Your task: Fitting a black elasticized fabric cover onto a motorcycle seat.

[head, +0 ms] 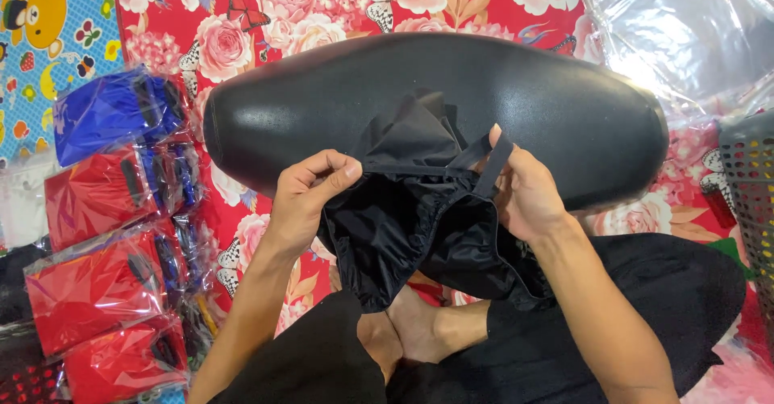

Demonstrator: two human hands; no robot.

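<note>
The person sits cross-legged on the floor with a black cover (403, 218) bunched between both hands, just near of the black seat (322, 106). The seat lies with its long axis left to right, directly beyond the hands and touching the cover's far edge. The left hand (310, 198) pinches the cover's elastic rim; the right hand (524, 194) is closed on a strap (488, 166). Both hands sit about equally close to the seat. Wrapped red and blue packs (101, 218) lie at left.
</note>
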